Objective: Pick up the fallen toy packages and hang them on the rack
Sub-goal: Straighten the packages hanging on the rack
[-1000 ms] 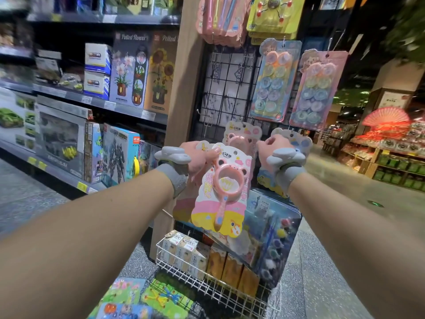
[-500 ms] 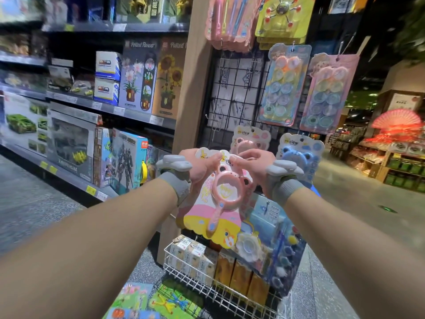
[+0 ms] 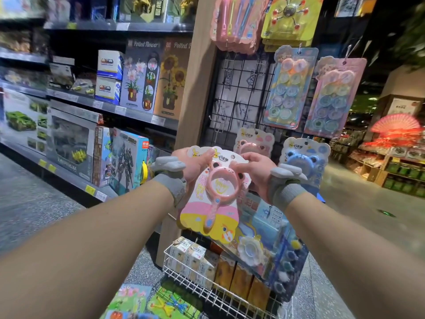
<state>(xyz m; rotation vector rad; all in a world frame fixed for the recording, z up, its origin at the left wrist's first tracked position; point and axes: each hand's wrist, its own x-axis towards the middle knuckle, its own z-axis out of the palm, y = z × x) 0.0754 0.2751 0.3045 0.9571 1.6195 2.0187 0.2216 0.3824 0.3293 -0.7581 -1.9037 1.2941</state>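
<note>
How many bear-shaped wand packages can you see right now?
3: a pink package held in both hands, a pink one hanging on the rack behind, a blue one hanging right. More may be hidden behind.

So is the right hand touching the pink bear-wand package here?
Touching. The head view shows the right hand with fingertips pressed on the upper right edge of the pink bear-wand package, opposite the left hand.

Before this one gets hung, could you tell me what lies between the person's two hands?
In the head view, the pink bear toy package spans the gap: left hand and right hand each pinch its top edge.
</note>
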